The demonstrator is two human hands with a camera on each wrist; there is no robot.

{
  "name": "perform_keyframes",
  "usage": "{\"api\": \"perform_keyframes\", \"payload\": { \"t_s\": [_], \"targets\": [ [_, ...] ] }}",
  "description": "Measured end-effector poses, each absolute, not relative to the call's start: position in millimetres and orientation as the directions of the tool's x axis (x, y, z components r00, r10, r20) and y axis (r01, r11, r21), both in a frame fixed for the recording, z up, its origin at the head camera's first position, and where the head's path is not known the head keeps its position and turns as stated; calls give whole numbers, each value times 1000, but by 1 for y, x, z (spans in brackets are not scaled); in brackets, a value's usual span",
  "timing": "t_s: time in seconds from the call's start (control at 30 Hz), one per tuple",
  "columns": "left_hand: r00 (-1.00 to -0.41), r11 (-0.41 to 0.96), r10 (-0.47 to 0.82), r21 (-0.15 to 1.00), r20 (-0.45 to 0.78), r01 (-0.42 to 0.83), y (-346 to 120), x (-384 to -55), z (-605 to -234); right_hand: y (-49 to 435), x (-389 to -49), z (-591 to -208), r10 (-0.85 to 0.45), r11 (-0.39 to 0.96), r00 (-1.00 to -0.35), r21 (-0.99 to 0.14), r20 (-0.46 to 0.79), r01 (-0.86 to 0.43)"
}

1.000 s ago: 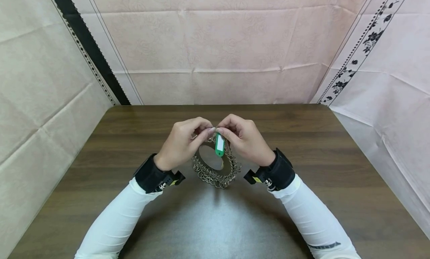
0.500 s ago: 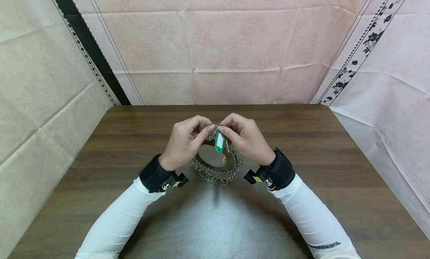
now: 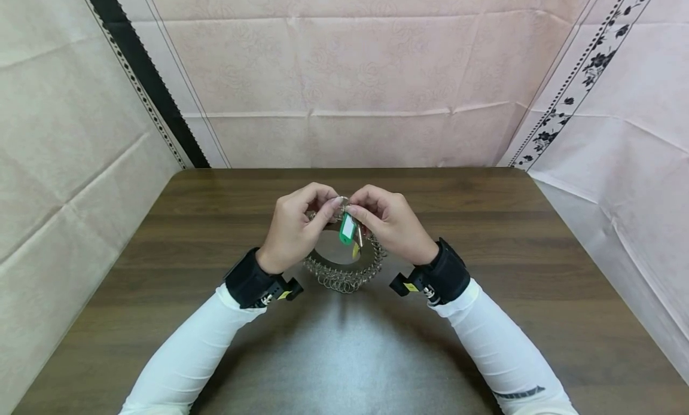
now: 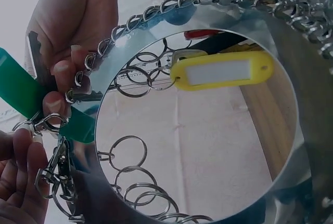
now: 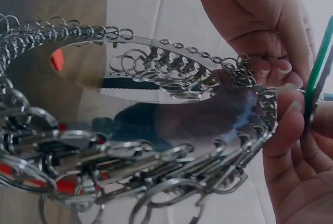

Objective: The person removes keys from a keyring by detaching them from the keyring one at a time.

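Held up over the table is a large round metal key holder, a shiny flat band with a wide hole and many small split rings round its rim. At its far edge my left hand pinches one small metal ring. My right hand meets it there, its thumb and fingertips pinching the key ring of a green key tag. A key hangs beside this tag. Seen through the hole in the left wrist view is a yellow key tag. Metal clasps hang close to the fingertips.
A dark brown wooden table lies below, lit brightly in front. Pale cloth hangs behind it and at both sides. Black wrist straps with small cameras sit on both wrists. Red bits show among the rings in the right wrist view.
The green tag has swung slightly left and tilted. The key holder has shifted a little up and left. A metal ring and a key by the fingertips now show more.
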State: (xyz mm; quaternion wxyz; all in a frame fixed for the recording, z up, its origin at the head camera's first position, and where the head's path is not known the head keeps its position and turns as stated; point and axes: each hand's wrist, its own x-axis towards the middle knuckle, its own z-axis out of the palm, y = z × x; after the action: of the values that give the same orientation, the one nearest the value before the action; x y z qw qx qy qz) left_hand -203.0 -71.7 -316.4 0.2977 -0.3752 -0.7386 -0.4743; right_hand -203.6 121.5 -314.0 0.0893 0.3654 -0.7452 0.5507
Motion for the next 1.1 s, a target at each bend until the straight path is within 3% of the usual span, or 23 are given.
{"api": "perform_keyframes", "payload": {
  "t_s": [0.47, 0.83, 1.1],
  "targets": [
    [-554, 237, 292, 502, 779, 831, -72, -202, -315, 116, -205, -318, -390, 124, -632, -642, 670, -757],
    [-475, 342, 471, 343, 743, 875, -77, -198, -307, 128, -199, -304, -478, 216, -566, -535, 672, -817],
    [-474, 344, 512, 335, 716, 877, -78, -195, -306, 130, -198, -302, -529, 243, -559, -517, 638, -820]
  ]
}}
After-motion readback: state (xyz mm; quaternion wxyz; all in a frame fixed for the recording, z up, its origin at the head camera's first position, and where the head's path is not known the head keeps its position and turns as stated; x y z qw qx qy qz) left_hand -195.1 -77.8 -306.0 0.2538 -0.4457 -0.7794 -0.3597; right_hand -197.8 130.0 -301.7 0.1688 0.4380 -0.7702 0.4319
